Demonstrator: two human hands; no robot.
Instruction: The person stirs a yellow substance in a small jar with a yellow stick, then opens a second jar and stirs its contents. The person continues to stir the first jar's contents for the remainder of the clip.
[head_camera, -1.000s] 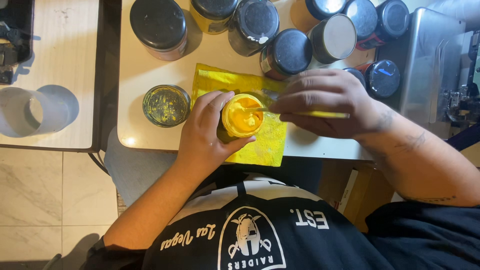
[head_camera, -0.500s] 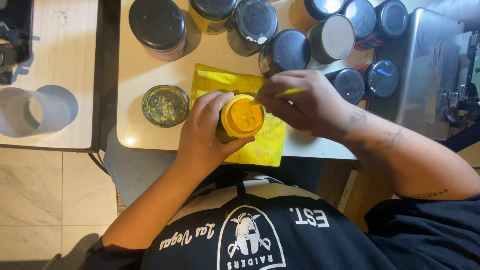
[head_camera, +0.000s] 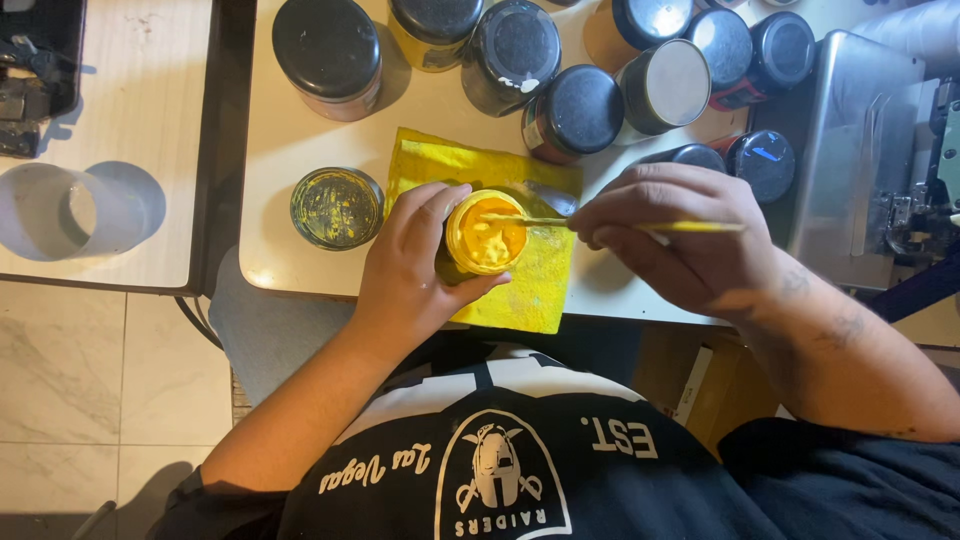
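1. Right now, head view only: the left hand (head_camera: 405, 270) is wrapped around a small open jar of yellow paint (head_camera: 485, 238), fingers curled closed on its side wall, thumb on the near side. The jar sits on a yellow cloth (head_camera: 530, 290) near the front edge of the white table (head_camera: 290, 150), roughly mid-width.
2. The right hand (head_camera: 680, 235) pinches a thin yellow-handled brush (head_camera: 690, 227), fingers closed on the shaft in a pencil grip. The tip reaches over the jar mouth; I cannot tell if it touches the paint.
3. Handling, my read: the jar looks rigid, small and light, probably glass or hard plastic. Paint smeared on the rim and wall likely makes it slippery. With no lid on, tilting it risks a spill. The best hold is around the side wall below the rim, as the left hand has it, base flat on the cloth.
4. The brush looks light, thin and stiff. Grip it mid-shaft, away from the wet end.
5. A jar lid (head_camera: 337, 208), smeared inside with yellow-green, lies just left of the cloth, close to the front edge.
6. Dark-lidded jars (head_camera: 520, 50) cluster along the back edge, well apart from both hands. A metal box (head_camera: 850, 150) stands at the right edge.
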